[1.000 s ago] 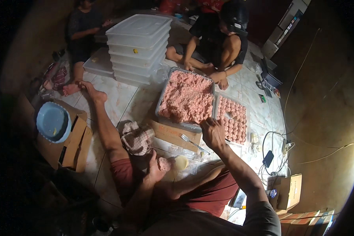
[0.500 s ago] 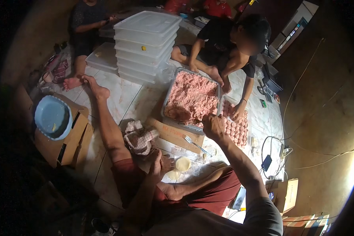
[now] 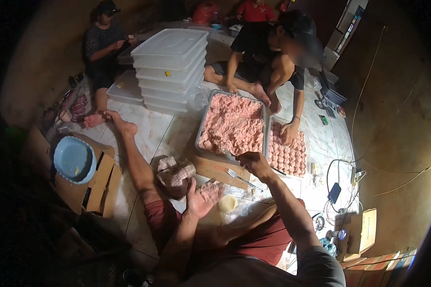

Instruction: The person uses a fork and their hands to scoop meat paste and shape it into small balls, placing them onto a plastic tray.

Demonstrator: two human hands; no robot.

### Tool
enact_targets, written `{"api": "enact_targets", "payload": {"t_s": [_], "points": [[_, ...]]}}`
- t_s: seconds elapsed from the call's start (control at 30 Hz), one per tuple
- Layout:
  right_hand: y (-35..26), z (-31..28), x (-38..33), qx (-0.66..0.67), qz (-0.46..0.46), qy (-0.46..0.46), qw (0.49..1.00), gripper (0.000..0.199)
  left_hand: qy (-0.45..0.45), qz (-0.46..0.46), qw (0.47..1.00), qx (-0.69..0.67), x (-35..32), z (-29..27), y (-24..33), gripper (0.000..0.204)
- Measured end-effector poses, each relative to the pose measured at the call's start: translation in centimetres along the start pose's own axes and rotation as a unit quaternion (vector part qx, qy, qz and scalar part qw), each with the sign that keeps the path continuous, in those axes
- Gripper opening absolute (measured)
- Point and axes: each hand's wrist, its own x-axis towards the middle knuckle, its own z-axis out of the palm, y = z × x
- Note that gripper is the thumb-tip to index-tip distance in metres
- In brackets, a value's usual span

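My right hand (image 3: 255,165) is closed on the handle of a fork (image 3: 231,154), whose far end is at the near rim of a large tub (image 3: 199,129) filled with pink minced meat (image 3: 230,122). Low over my lap, my left hand (image 3: 205,197) is turned palm up with its fingers stretched out; pale smears show on them, and I see nothing gripped there. Beside it are a stack of pale round wrappers (image 3: 228,203) and a crumpled checked cloth (image 3: 175,177). A second fork (image 3: 243,179) lies on cardboard (image 3: 220,171) between my hands and the tub.
Across from me, a person's hand (image 3: 289,133) reaches over a tray of small meat-filled pieces (image 3: 287,155). Stacked lidded plastic boxes (image 3: 165,71) stand behind the tub. At left, a blue basin (image 3: 74,159) sits on a cardboard box (image 3: 100,184). Cables and an adapter (image 3: 334,192) lie at right.
My left hand has risen and turned its palm up. My right hand has drawn slightly back toward me, bringing the fork to the tub's near edge. The view has shifted.
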Motion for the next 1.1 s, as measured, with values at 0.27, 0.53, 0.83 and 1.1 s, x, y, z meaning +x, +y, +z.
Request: {"api": "enact_targets", "payload": {"t_s": [0.27, 0.53, 0.83, 1.1], "points": [[-2.6, 3.1, -9.7, -0.263, -0.174, -0.047, 0.948, 0.046, -0.035, 0.019, 0.999, 0.030, 0.7, 4.2, 0.7, 0.097], [-1.9, 2.7, -9.4, -0.328, -0.159, -0.045, 0.930, 0.040, 0.017, 0.073, 0.996, 0.045, -0.8, 2.8, 0.5, 0.080], [-2.0, 1.1, 1.8, -0.507, -0.272, 0.073, 0.814, 0.018, 0.155, 0.042, 0.978, 0.133, -1.7, -5.3, 1.1, 0.067], [1.6, 3.7, 5.7, -0.416, -0.276, 0.056, 0.865, 0.017, 0.121, 0.125, 0.938, 0.300, -0.9, -4.7, 1.2, 0.058]]}}
